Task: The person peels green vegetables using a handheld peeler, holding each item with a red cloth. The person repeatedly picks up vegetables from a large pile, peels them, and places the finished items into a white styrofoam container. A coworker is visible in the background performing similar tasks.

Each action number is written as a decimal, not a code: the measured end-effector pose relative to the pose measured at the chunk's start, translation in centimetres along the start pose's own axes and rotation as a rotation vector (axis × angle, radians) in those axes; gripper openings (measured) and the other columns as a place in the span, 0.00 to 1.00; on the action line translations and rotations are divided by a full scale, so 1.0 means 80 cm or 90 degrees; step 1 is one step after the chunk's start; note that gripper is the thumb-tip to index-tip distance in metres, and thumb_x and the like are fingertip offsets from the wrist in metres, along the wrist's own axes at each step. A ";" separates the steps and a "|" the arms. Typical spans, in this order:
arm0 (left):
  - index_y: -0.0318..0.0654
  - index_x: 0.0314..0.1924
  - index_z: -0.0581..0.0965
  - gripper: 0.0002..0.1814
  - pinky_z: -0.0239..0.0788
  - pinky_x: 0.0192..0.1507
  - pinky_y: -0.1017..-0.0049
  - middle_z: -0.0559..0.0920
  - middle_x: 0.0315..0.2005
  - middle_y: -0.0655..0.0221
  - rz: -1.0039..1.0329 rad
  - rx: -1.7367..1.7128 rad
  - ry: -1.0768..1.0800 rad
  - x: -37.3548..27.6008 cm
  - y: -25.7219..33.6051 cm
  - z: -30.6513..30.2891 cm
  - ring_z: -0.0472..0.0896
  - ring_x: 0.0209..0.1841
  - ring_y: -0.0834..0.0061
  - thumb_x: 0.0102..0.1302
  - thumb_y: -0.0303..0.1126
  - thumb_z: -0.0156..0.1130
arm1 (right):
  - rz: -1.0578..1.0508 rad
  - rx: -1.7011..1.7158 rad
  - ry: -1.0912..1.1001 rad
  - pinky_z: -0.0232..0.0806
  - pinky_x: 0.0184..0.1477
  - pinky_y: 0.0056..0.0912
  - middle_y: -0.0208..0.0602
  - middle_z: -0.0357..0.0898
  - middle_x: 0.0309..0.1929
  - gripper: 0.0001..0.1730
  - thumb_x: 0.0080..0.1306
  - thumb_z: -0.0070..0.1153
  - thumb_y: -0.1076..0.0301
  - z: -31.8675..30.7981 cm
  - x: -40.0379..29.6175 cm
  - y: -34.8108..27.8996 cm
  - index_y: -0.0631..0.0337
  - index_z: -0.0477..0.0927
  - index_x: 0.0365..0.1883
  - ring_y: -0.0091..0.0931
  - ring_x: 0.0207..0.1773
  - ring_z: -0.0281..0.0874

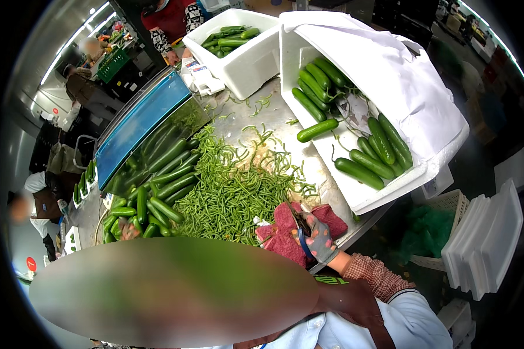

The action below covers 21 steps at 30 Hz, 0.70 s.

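Observation:
My right hand, in a grey glove with pink spots, holds scissors with a blue handle over a crumpled dark pink cloth. My left hand, partly seen and blurred, is among the cucumbers at the left of the metal table; its fingers are unclear, and a blurred patch hides what lies below. A heap of short, thin, curved green stem pieces spreads between the hands. One cucumber rests on the near rim of a white foam box holding more cucumbers, some with long stems.
White paper drapes over the foam box. Another foam box with cucumbers stands behind. A blue-topped machine or screen is at left. A co-worker's hand shows at the far edge. A basket and white foam trays stand at right.

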<state>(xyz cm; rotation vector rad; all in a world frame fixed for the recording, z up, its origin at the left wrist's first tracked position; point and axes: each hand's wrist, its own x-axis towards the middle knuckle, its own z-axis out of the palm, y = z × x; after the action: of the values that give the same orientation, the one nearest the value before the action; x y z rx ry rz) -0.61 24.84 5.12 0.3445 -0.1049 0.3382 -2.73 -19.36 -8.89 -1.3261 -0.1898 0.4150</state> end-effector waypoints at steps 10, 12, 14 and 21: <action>0.33 0.53 0.61 0.33 0.50 0.57 0.64 0.66 0.50 0.54 -0.188 0.876 -0.882 -0.013 -0.481 0.154 0.59 0.57 0.57 0.48 0.38 0.59 | 0.064 1.105 -0.001 0.59 0.15 0.18 0.35 0.65 0.14 0.32 0.57 0.41 0.44 -0.007 -0.035 0.016 0.72 0.64 0.33 0.22 0.11 0.62; 0.33 0.51 0.62 0.34 0.50 0.56 0.64 0.66 0.48 0.53 -0.004 1.053 -1.000 -0.017 -0.524 0.146 0.60 0.55 0.55 0.44 0.39 0.60 | 0.046 1.106 -0.133 0.61 0.15 0.22 0.33 0.65 0.14 0.33 0.55 0.43 0.41 -0.013 -0.047 0.033 0.69 0.64 0.33 0.21 0.11 0.63; 0.34 0.49 0.65 0.33 0.50 0.55 0.62 0.68 0.45 0.54 0.081 1.065 -1.027 -0.015 -0.550 0.139 0.64 0.51 0.58 0.41 0.39 0.60 | 0.017 1.075 -0.260 0.63 0.15 0.26 0.32 0.65 0.14 0.34 0.53 0.45 0.38 -0.019 -0.050 0.055 0.67 0.64 0.34 0.21 0.11 0.63; 0.39 0.38 0.72 0.17 0.63 0.38 0.68 0.75 0.30 0.62 0.181 1.333 -0.752 0.042 -0.540 0.153 0.73 0.35 0.64 0.43 0.29 0.56 | -0.031 1.127 -0.242 0.61 0.10 0.23 0.39 0.64 0.15 0.32 0.59 0.39 0.46 -0.018 -0.073 0.071 0.72 0.60 0.44 0.22 0.09 0.61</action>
<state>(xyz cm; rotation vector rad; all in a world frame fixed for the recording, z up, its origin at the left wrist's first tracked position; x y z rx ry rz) 16.83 -16.67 3.56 2.6135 -0.9820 0.3701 -8.56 -21.95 -14.14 0.5010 -0.0944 0.5525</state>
